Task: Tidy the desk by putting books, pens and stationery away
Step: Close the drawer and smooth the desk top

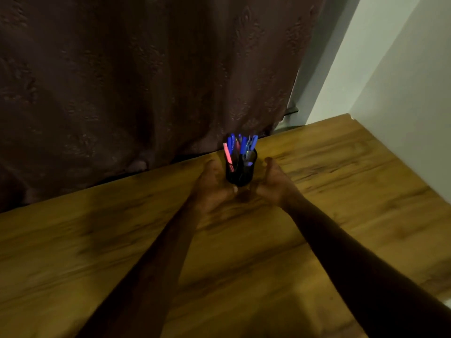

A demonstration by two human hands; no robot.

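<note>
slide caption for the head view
A person's left hand and right hand flank a black pen holder of blue and pink pens on a wooden desk by a dark curtain.

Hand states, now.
Left hand: cupped beside the pen holder; grip cannot be told.
Right hand: cupped on its other side; grip cannot be told.

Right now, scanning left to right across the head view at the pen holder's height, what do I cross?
Dark curtain → left hand → black pen holder → right hand → wooden desk → white wall
</note>
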